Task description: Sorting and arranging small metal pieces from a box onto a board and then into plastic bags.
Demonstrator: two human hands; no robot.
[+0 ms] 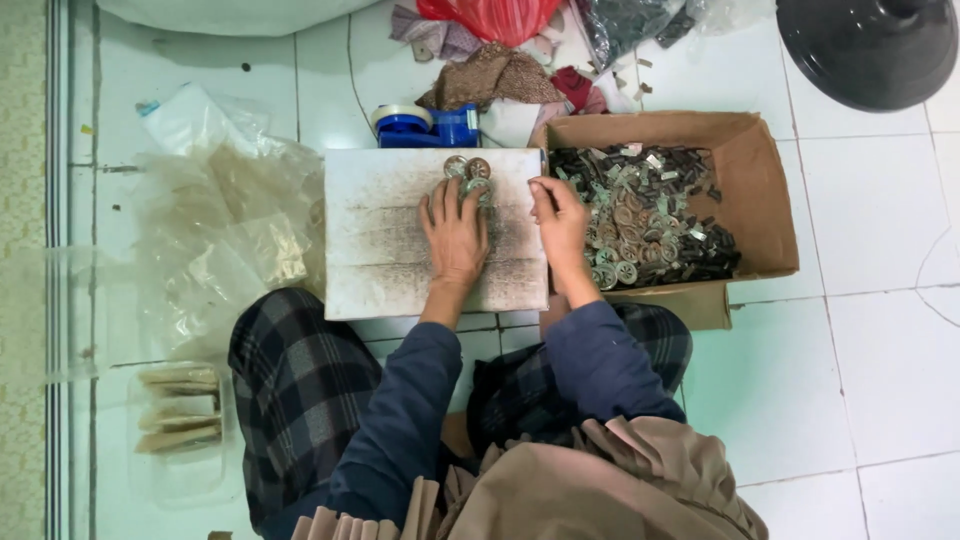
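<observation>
A worn white board (380, 240) lies on the tiled floor in front of my crossed legs. My left hand (455, 235) rests flat on it, fingers spread over a few small round metal pieces (467, 168) near the board's far edge. My right hand (560, 222) sits at the board's right edge with fingers curled, pinching something too small to make out. Right beside it stands an open cardboard box (760, 190) filled with several round metal pieces and dark strips (640, 225).
A blue tape dispenser (425, 125) stands behind the board. Crumpled clear plastic bags (220, 230) lie at left, with a stack of flat packets (180, 408) nearer me. Fabric scraps and a red bag (495, 18) lie at the back; a dark round base (868, 45) is at the top right.
</observation>
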